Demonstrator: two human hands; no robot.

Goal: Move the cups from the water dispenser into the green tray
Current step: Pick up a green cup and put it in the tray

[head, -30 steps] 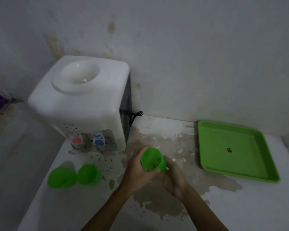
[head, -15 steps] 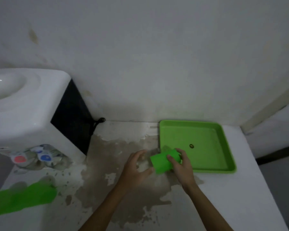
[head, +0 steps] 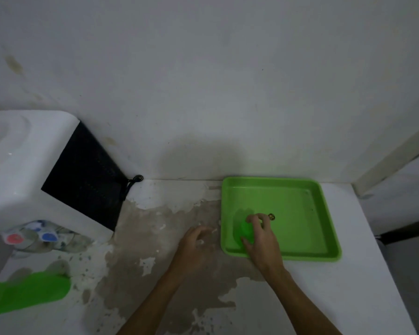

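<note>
A green cup [head: 246,230] sits in the near left part of the green tray [head: 300,204], with my right hand [head: 261,238] closed over it from above. My left hand [head: 196,243] hovers over the stained counter just left of the tray, fingers curled and apart, holding nothing. More green cups [head: 27,292] show as a blurred green mass at the lower left, in front of the white water dispenser [head: 27,170]. Their number is unclear.
The dispenser has a red tap [head: 13,238] and a blue tap [head: 49,236]; its black cord [head: 132,181] lies by the wall. The counter top [head: 179,281] is white with peeled brown patches. The counter's right edge drops off past the tray.
The cup passed from both hands to my right hand alone and went right, down into the tray. My left hand let go and stayed beside the tray.
</note>
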